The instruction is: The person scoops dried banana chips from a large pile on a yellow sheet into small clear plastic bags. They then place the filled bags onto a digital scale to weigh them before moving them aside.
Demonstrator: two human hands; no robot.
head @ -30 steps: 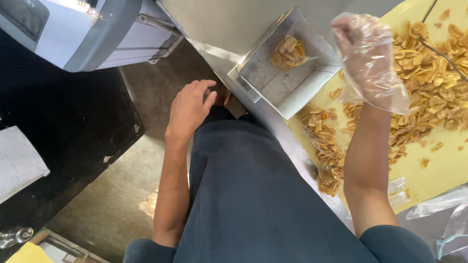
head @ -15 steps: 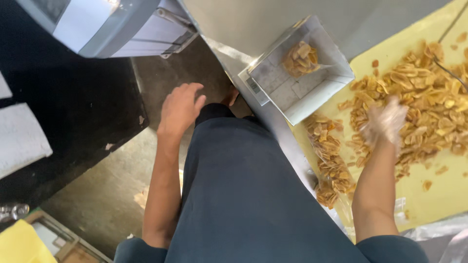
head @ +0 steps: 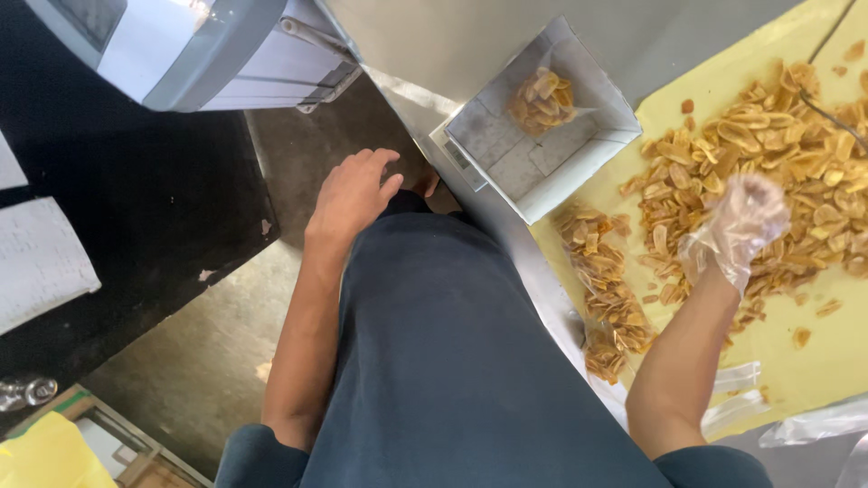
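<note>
My right hand [head: 737, 221], in a clear plastic glove, is curled down into a heap of golden fried chips [head: 768, 172] spread on a yellow sheet [head: 814, 361]. Its fingers are bunched around some chips and slightly blurred. My left hand [head: 348, 194] rests flat on my knee in dark trousers, fingers apart, holding nothing. A white square box [head: 579, 172] stands on the grey table just left of the sheet, with a small clear bag of chips [head: 542, 99] inside it. A filled clear bag of chips [head: 606, 289] lies along the sheet's near edge.
A grey and white machine housing [head: 199, 54] overhangs the upper left. Below it are a black floor mat [head: 136, 199] and bare concrete. Empty clear bags [head: 750, 398] lie by my right forearm. A yellow object [head: 45, 452] and a wooden frame sit bottom left.
My right hand came down from above the box onto the chip heap and closed its fingers there. The left hand stayed on my knee. The view shifted slightly.
</note>
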